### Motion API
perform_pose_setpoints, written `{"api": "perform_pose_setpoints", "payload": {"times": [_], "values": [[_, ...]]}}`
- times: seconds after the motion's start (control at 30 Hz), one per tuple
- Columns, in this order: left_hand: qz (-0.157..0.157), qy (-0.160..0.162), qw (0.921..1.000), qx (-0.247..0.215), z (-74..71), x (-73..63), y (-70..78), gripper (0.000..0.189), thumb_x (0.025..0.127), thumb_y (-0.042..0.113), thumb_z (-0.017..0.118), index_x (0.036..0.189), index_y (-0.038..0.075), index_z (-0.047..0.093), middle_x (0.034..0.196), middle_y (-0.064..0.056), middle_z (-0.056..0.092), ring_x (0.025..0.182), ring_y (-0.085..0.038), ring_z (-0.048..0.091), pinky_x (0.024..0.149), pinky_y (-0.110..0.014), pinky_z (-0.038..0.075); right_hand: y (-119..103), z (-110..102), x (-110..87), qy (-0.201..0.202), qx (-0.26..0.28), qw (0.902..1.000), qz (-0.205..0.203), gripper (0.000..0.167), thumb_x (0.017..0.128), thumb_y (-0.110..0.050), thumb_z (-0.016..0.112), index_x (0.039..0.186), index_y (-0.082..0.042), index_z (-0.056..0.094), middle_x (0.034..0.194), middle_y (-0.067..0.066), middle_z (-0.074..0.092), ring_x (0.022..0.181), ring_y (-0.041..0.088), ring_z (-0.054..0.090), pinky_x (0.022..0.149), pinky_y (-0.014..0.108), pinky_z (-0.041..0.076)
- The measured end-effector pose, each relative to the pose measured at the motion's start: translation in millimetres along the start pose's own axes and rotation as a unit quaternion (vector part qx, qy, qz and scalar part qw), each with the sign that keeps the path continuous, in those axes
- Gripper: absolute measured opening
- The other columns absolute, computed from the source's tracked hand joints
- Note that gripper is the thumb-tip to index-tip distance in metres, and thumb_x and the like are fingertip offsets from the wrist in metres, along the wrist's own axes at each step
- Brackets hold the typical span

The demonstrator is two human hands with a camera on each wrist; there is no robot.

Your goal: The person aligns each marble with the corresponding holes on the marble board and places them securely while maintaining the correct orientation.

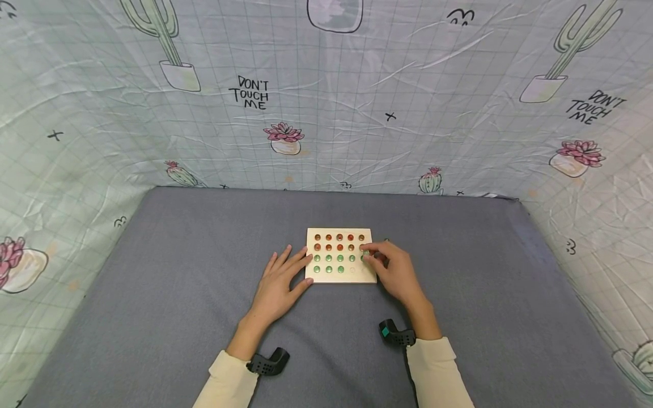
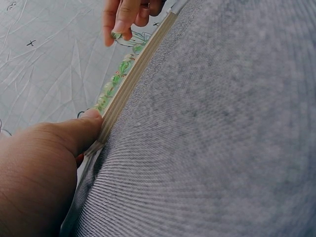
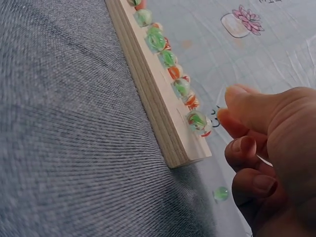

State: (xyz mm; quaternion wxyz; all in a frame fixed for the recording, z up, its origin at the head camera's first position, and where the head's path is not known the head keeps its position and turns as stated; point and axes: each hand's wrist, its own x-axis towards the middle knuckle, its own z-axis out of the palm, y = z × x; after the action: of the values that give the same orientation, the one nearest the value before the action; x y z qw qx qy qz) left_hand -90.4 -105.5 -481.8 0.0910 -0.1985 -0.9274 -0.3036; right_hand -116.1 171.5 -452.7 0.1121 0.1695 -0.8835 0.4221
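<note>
A pale wooden board [image 1: 331, 279] lies on the cloth with rows of marbles in its holes. Its two far rows hold reddish-brown marbles [image 1: 339, 247], its two near rows green marbles [image 1: 340, 258]. Fingers spread, my left hand [image 1: 278, 283] rests at the board's left edge, the thumb against the near corner. Over the right end of the board is my right hand [image 1: 395, 269], thumb and index fingertip close together. In the left wrist view, a green marble [image 2: 116, 35] shows at those fingertips, pinched. The other fingers of the right hand [image 3: 276, 148] curl inward.
One loose green marble [image 3: 220, 193] lies on the cloth beyond the board's right end. Grey cloth [image 1: 204, 238] covers the table, and a patterned sheet [image 1: 326, 85] hangs behind it and along the sides. Each wrist wears a black camera band [image 1: 268, 361].
</note>
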Motion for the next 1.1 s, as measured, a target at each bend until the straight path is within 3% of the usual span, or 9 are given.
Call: {"api": "perform_pose_setpoints", "payload": {"times": [0.5,0.83,1.1], "values": [[0.002,0.000,1.0000,-0.003,0.7,-0.1,-1.1,0.051,0.092,0.036,0.064,0.138,0.016,0.054,0.146,0.000,0.044,0.140,-0.028,0.027,0.117,-0.046,0.010,0,6,0.4,-0.024,-0.007,0.9996,-0.009,0.019,0.084,-0.010,0.074,0.103,-0.014,0.075,0.084,-0.005,0.059,0.060,0.010,0.043,0.051,0.025,0.037],[0.003,0.002,1.0000,-0.002,0.7,-0.6,-0.3,0.051,0.091,0.036,0.065,0.138,0.016,0.055,0.146,0.000,0.044,0.140,-0.029,0.027,0.117,-0.046,0.011,-2,11,-0.8,-0.055,-0.007,0.9975,-0.043,0.019,0.085,-0.012,0.074,0.103,-0.014,0.074,0.076,-0.007,0.054,0.054,0.006,0.039,0.047,0.023,0.034],[0.002,0.002,1.0000,-0.003,1.0,-1.0,0.1,0.052,0.091,0.035,0.065,0.138,0.016,0.055,0.146,-0.001,0.044,0.140,-0.029,0.027,0.117,-0.046,0.010,-4,12,-2.9,-0.068,0.002,0.9971,-0.035,0.018,0.083,-0.010,0.076,0.101,-0.012,0.073,0.073,-0.008,0.052,0.053,0.007,0.040,0.046,0.024,0.034]]}}
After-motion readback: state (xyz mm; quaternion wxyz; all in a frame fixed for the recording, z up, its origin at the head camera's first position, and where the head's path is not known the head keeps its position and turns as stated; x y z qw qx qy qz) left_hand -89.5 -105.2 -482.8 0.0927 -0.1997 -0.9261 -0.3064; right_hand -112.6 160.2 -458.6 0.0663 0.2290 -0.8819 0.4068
